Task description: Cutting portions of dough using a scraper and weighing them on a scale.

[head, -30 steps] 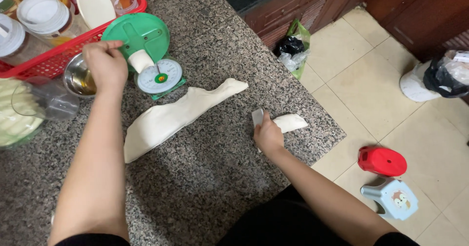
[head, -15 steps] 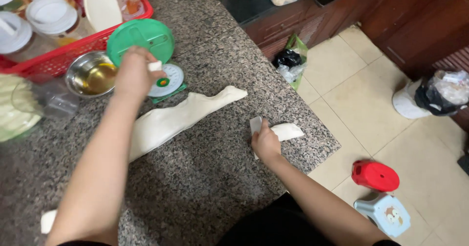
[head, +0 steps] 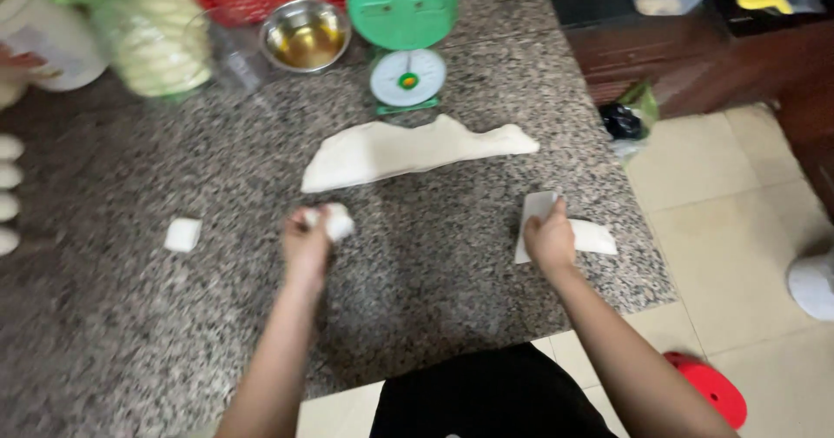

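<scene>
Steel bowl holds amber liquid, beside the green scale. Long dough strip lies left to right across the granite counter. Left hand is closed round a dough lump; right hand grips a white scraper beside a small dough piece.

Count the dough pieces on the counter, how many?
4: long dough below the scale, small square at left, ball in left hand, piece by right hand. Blurry left edge may hide more.
</scene>
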